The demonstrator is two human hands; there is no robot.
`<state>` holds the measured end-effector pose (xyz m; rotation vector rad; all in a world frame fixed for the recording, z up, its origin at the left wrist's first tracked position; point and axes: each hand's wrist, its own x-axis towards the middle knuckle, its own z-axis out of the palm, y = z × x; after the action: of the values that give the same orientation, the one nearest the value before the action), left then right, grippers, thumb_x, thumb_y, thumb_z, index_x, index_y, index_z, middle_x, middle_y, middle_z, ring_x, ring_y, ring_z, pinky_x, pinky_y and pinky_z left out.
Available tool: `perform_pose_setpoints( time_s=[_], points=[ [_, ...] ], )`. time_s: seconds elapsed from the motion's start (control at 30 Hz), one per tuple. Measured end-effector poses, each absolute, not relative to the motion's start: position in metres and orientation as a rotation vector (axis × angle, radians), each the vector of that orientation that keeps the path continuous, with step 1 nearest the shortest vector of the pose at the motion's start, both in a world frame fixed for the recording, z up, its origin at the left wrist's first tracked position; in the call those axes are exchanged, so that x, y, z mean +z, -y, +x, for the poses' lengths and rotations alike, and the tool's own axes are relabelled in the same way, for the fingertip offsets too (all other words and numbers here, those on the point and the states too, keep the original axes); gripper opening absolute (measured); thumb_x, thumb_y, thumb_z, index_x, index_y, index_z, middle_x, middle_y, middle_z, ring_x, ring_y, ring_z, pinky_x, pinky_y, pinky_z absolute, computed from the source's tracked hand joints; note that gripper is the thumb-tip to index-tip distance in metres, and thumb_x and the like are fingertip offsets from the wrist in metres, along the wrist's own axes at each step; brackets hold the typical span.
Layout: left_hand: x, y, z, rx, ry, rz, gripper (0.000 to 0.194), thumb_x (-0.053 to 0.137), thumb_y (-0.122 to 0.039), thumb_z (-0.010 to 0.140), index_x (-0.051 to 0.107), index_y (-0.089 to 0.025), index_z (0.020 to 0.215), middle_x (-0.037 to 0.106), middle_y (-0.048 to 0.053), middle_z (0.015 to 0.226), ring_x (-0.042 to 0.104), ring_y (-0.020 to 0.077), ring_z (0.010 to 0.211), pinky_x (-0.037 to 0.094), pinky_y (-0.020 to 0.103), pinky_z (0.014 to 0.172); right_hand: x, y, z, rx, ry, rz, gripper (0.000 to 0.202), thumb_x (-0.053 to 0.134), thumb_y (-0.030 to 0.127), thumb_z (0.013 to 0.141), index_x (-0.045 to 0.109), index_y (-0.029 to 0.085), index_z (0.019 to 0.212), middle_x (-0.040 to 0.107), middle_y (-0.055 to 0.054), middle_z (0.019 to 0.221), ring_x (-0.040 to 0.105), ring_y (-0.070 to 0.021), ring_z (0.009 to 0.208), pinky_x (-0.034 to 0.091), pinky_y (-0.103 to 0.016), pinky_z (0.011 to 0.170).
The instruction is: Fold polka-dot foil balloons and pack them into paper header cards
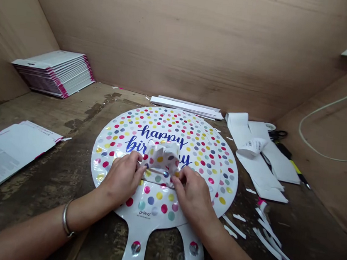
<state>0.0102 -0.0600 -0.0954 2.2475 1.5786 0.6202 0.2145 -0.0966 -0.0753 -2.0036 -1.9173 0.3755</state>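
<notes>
Two flat, round foil balloons lie overlapped in front of me. The upper balloon (120, 128) is white with coloured dots and blue "happy birthday" lettering; the lower balloon (227, 182) shows along the right side. Their tails point toward me, each with a round hole. On the lettering sits a small folded, wrinkled piece of dotted foil (161, 162); whether it is part of a balloon I cannot tell. My left hand (122, 178) pinches its left edge between thumb and fingers. At its right edge, my right hand (193, 192) pinches likewise. Part of the lettering is hidden beneath.
A stack of white cards with pink edges (53, 70) stands at the back left, and printed sheets (10, 157) lie at the left. White strips (188, 106) rest behind the balloons. At the right are label paper (252, 151), black scissors (277, 135), a yellow-black cutter (297, 169) and paper scraps (276, 246).
</notes>
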Motion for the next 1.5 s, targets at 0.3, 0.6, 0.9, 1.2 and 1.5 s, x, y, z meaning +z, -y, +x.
perform_pose_setpoints(
  time_s=[0.3, 0.6, 0.9, 1.2, 1.5],
  points=[
    [-0.090, 0.050, 0.008, 0.461, -1.513, 2.730, 0.016, 0.046, -0.021, 0.088, 0.058, -0.017, 0.098, 0.062, 0.013, 0.106, 0.056, 0.0304, 0.102, 0.044, 0.044, 0.082, -0.079, 0.086, 0.204, 0.164, 2.034, -2.044, 0.009, 0.050, 0.021, 0.084, 0.058, 0.022, 0.086, 0.064, -0.007, 0.080, 0.059, -0.0230, 0.078, 0.043, -0.032, 0.065],
    [-0.085, 0.036, 0.001, 0.301, -0.914, 2.782, 0.041, 0.047, -0.035, 0.087, 0.050, -0.019, 0.125, 0.055, 0.010, 0.129, 0.045, 0.0267, 0.124, 0.027, 0.048, 0.106, -0.078, 0.067, 0.234, 0.389, 2.628, -1.432, 0.062, 0.050, 0.043, 0.086, 0.037, 0.014, 0.139, 0.033, -0.012, 0.147, 0.021, -0.0260, 0.138, 0.023, -0.047, 0.111],
    [-0.072, 0.044, 0.031, 0.542, -1.161, 2.516, 0.018, 0.045, -0.018, 0.083, 0.061, -0.017, 0.092, 0.065, 0.009, 0.092, 0.061, 0.0251, 0.089, 0.045, 0.044, 0.087, -0.075, 0.065, 0.242, 0.427, 2.217, -1.466, 0.057, 0.054, 0.017, 0.077, 0.046, 0.017, 0.133, 0.047, -0.013, 0.138, 0.039, -0.0244, 0.129, 0.030, -0.047, 0.108],
    [-0.064, 0.093, 0.023, 0.847, -0.736, 0.799, 0.029, 0.053, -0.039, 0.086, 0.056, -0.021, 0.108, 0.070, 0.003, 0.087, 0.068, 0.0222, 0.076, 0.055, 0.037, 0.067, -0.071, 0.101, 0.240, 1.755, 1.275, -1.098, 0.085, 0.040, 0.082, 0.066, 0.053, 0.020, 0.123, 0.061, -0.017, 0.119, 0.062, -0.0320, 0.103, 0.053, -0.044, 0.077],
    [-0.074, 0.098, 0.010, 0.997, -0.850, 0.799, 0.043, 0.064, -0.045, 0.077, 0.061, -0.013, 0.106, 0.071, 0.006, 0.088, 0.067, 0.0233, 0.082, 0.051, 0.034, 0.076, -0.056, 0.087, 0.190, 1.799, 0.658, -1.154, 0.072, 0.076, 0.021, 0.067, 0.045, 0.018, 0.131, 0.070, -0.012, 0.105, 0.068, -0.0277, 0.091, 0.055, -0.042, 0.081]
  ],
)
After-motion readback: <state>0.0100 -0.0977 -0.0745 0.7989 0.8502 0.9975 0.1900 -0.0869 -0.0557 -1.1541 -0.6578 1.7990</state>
